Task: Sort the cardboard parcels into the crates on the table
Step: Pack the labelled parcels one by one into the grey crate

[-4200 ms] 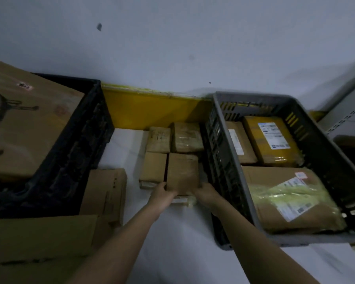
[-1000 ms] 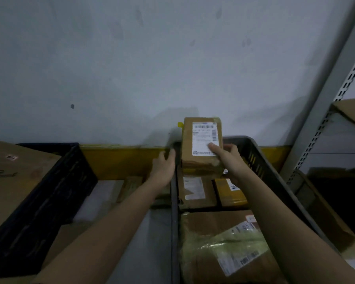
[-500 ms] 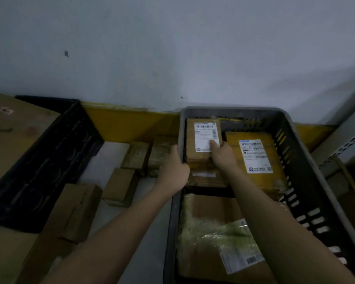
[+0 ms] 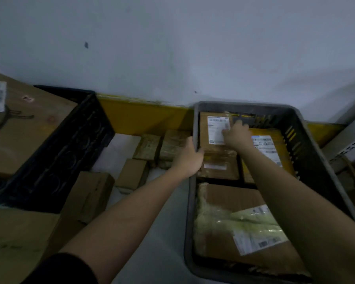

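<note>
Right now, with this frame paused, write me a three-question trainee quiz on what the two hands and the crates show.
1. True or false: the labelled parcel lies inside the grey crate.
2. The left hand rests at: A) the grey crate's left rim, B) the black crate, C) the yellow parcel.
3. How many small parcels lie on the table between the two crates?

Key
1. True; the right hand touches its label.
2. A.
3. Three: two against the yellow strip, one nearer, with a larger carton by the black crate.
</note>
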{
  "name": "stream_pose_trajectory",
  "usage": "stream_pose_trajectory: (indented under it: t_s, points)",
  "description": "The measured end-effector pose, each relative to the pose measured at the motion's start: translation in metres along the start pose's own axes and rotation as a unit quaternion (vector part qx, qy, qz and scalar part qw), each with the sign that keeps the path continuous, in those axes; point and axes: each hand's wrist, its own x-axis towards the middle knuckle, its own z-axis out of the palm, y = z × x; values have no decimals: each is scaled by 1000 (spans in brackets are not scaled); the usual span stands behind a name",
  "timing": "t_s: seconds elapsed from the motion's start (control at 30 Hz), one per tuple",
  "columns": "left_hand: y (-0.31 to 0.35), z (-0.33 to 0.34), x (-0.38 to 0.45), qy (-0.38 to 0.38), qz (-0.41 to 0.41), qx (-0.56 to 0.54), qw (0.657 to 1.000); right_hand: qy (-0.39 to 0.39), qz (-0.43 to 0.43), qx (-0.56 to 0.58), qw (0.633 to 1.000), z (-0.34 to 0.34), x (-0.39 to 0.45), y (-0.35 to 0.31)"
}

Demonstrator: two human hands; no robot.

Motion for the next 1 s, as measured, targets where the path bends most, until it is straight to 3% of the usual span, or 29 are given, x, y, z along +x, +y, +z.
stream_pose_trajectory:
  t_s: [0.1, 0.27, 0.5, 0.87, 1.0]
  points:
    - [-12, -26, -4, -33, 20, 8, 999, 48, -89, 42, 994, -16, -10, -42]
    - [-70, -91, 2, 32, 19, 11, 999, 20, -179, 57, 982, 13, -48, -106]
    - [-159, -142, 17, 69, -104, 116, 985, -7, -96, -113, 989, 61, -66, -99]
    - [-226, -111, 39, 12, -179, 150, 972, 67, -77, -167, 981, 83, -58, -93]
    - [-239, -101, 38, 30, -174, 183, 967, 82, -81, -168, 979, 82, -58, -92]
